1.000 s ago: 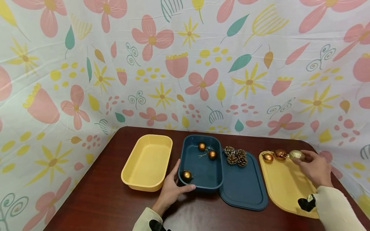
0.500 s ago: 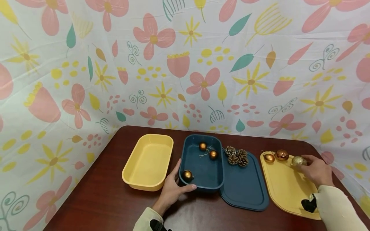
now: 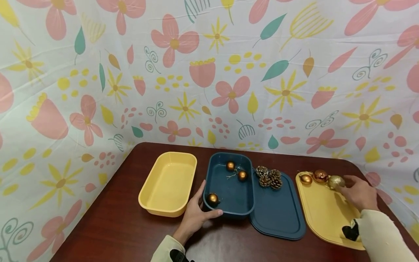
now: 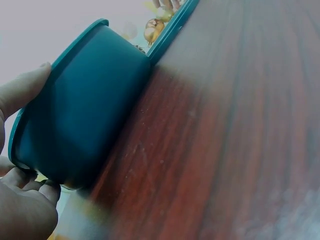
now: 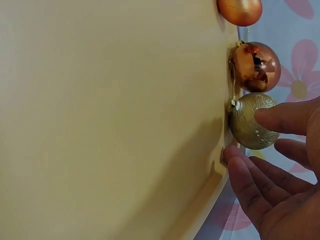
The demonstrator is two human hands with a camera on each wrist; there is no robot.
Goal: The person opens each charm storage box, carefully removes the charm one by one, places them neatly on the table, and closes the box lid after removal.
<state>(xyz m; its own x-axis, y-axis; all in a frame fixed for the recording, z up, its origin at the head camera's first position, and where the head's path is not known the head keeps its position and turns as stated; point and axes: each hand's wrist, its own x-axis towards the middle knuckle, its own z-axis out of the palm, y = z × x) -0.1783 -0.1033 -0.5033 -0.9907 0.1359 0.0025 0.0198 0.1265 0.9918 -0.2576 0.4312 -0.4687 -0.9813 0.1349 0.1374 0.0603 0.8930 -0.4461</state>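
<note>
My left hand [image 3: 195,214] grips the near left corner of a deep blue box [image 3: 229,207], thumb on its front and fingers along its left side. Inside lie three small bronze baubles, two at the far end [image 3: 230,166] and one in the near left corner [image 3: 212,199]. My right hand [image 3: 361,191] is at a glittery gold bauble [image 5: 254,122] on the far edge of a yellow lid [image 3: 327,214]. In the right wrist view, the thumb overlaps this bauble while the other fingers stand loosely apart from it. A shiny copper bauble [image 5: 257,67] and an orange-gold one [image 5: 241,9] sit alongside.
To the left stands a yellow box [image 3: 167,185]. A flat blue lid [image 3: 278,214] lies between the blue box and the yellow lid, with several pine cones [image 3: 268,177] at its far end. Behind the dark wooden table [image 3: 108,218] hangs a flowered cloth [image 3: 209,109].
The gold bauble has come slightly nearer to me and closer to the copper one, and the right fingers have loosened around it. The left hand keeps its place at the blue box.
</note>
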